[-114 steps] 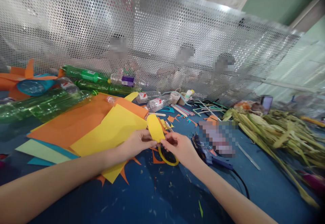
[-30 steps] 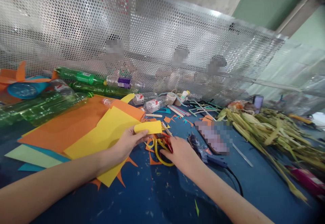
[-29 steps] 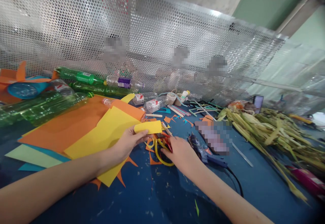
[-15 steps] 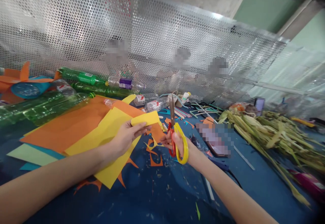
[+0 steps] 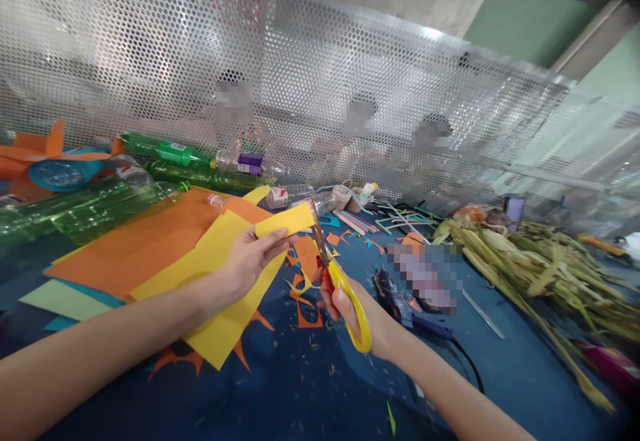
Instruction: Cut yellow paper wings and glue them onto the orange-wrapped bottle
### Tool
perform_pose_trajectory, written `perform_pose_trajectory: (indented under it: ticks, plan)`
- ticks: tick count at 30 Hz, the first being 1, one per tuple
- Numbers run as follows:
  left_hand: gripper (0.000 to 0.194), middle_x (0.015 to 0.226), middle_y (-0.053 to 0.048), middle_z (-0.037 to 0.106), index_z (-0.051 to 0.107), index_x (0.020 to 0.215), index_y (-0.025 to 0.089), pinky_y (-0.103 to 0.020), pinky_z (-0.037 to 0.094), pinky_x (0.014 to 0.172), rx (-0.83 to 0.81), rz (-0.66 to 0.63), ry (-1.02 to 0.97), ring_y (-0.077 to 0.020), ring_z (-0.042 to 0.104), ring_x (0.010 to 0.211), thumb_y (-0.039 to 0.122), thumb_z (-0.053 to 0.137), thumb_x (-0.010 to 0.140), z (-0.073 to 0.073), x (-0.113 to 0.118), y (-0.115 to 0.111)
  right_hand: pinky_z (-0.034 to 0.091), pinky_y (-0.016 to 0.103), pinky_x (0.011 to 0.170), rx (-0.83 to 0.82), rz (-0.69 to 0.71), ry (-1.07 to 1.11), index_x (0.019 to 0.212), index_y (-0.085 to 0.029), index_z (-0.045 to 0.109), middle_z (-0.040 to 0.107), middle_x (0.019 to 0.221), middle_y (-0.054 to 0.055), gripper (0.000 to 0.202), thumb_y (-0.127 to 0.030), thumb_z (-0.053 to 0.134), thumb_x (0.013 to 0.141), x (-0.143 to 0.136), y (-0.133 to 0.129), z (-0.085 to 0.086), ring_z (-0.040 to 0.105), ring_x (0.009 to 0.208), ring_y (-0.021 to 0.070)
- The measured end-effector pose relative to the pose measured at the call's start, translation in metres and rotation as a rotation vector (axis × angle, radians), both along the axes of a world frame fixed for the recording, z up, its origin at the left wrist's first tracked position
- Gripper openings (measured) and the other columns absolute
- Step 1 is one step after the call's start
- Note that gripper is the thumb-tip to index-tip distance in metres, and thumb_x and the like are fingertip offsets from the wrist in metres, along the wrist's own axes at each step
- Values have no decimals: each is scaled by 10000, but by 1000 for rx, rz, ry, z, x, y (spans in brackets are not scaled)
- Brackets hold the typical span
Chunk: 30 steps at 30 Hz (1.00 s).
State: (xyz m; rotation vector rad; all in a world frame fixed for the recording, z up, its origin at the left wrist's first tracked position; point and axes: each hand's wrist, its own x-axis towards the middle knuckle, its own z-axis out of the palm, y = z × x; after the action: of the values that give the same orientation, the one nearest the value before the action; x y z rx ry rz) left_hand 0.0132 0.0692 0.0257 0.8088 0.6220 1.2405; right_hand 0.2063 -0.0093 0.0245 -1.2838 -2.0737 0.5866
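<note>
By the left hand [image 5: 246,259], a yellow paper piece [image 5: 284,221] is pinched; by the right hand [image 5: 345,302], scissors [image 5: 335,271] are gripped, blades at the piece's end. A yellow sheet [image 5: 231,321] is partly hidden by the left hand. Orange scraps [image 5: 305,251] are strewn nearby; green bottles [image 5: 173,153] are seen behind, a blue corded tool [image 5: 425,322] at right.

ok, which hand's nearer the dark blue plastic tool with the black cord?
Right hand: just left of the tool, holding red-and-yellow-handled metal scissors. Left hand: farther left, pinching a yellow paper strip.
</note>
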Motion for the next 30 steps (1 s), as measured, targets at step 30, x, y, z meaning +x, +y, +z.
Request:
perform_pose_trajectory:
  ticks: [30]
  plan:
    - [103, 857, -36, 719, 679, 801, 156, -227, 528, 773, 9, -62, 81, -162, 676, 799, 183, 700, 704, 0, 3, -7, 494, 341, 626, -60, 33, 41, 833, -226, 522, 499, 563, -7, 445, -593, 275, 872, -4, 2, 0, 540, 536, 175]
